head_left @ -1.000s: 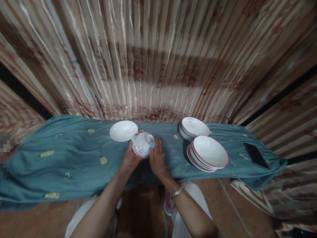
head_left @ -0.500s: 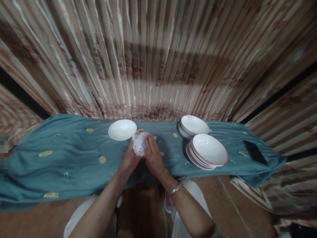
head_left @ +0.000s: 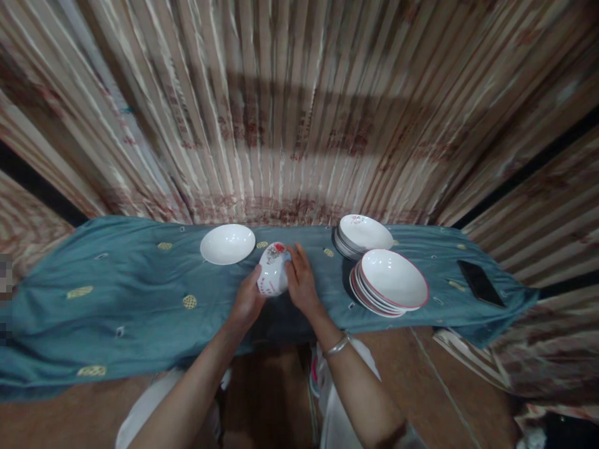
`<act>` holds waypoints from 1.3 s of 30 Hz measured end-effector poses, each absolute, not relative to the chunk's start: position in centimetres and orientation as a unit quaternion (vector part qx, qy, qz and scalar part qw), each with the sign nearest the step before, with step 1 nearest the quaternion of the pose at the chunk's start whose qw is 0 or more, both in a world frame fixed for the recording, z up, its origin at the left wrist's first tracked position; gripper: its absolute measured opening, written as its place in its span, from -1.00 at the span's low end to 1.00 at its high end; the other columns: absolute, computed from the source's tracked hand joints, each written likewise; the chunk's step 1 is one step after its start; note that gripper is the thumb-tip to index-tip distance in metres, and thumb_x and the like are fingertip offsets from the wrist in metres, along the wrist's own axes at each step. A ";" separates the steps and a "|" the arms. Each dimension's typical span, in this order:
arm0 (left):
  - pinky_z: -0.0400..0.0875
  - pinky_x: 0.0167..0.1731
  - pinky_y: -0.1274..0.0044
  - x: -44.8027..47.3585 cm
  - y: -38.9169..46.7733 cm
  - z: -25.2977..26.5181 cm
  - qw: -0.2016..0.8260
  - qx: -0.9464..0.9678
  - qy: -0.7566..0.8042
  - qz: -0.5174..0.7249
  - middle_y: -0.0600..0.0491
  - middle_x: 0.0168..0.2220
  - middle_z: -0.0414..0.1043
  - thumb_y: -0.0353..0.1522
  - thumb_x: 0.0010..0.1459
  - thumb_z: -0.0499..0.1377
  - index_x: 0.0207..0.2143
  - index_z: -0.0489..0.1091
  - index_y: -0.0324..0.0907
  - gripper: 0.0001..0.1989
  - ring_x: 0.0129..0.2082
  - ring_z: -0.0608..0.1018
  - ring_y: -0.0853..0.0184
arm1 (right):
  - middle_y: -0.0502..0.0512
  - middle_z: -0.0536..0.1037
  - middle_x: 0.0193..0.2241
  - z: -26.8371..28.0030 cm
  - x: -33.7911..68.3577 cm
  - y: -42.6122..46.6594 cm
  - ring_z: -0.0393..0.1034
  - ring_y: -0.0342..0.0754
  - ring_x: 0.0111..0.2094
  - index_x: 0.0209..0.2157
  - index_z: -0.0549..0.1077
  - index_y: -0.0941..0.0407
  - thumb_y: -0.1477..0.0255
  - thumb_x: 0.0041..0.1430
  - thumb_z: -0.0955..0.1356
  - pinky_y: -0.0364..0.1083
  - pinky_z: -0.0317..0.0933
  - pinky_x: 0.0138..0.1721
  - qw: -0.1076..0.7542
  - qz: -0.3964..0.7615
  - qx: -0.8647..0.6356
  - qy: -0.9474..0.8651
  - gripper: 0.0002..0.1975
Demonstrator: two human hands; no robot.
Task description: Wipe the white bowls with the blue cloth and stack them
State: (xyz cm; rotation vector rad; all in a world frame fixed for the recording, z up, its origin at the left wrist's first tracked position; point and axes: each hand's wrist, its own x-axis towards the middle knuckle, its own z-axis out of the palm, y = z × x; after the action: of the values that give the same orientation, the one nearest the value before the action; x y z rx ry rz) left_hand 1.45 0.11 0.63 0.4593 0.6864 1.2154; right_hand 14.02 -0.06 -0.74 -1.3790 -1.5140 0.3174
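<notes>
A small white bowl (head_left: 272, 274) with a red flower, dark print and red lettering is held tilted above the table's front part, its decorated outside showing. My left hand (head_left: 248, 296) grips it from the lower left, with the thumb along its side. On the other side my right hand (head_left: 302, 277) holds the bowl too, thumb against the wall and fingers reaching over the far edge. A bit of pale blue shows by the right thumb; I cannot make out what it is. Just behind the left hand lies a shallow white dish (head_left: 228, 244).
To the right stand a stack of white bowls with red rims (head_left: 395, 280) and, behind it, a stack with a floral print (head_left: 365, 234). A black phone (head_left: 480, 284) lies near the right end of the teal tablecloth (head_left: 150, 293). A pleated curtain (head_left: 290, 125) hangs behind.
The bowl has turned in my hands and moved slightly right, so more of its flower print shows. My right hand has shifted right, off the bowl's face to its edge.
</notes>
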 end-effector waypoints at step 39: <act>0.20 0.26 0.14 -0.5 1.5 -1.2 0.780 0.118 0.291 0.541 -0.08 0.20 0.40 -0.22 0.36 -0.05 0.28 0.22 -0.14 -0.51 0.31 0.28 0.06 | 0.28 0.37 0.22 -4.8 15.1 -0.5 0.20 0.11 0.28 0.19 0.35 0.22 0.46 0.17 0.21 0.11 0.03 0.32 0.457 0.236 -0.630 -0.581 -0.46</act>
State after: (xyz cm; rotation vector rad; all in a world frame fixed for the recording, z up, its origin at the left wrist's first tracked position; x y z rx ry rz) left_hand -0.47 1.48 -1.19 0.2551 0.6289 1.1693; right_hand 15.11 -0.48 -4.80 -1.5537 -1.4334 0.5829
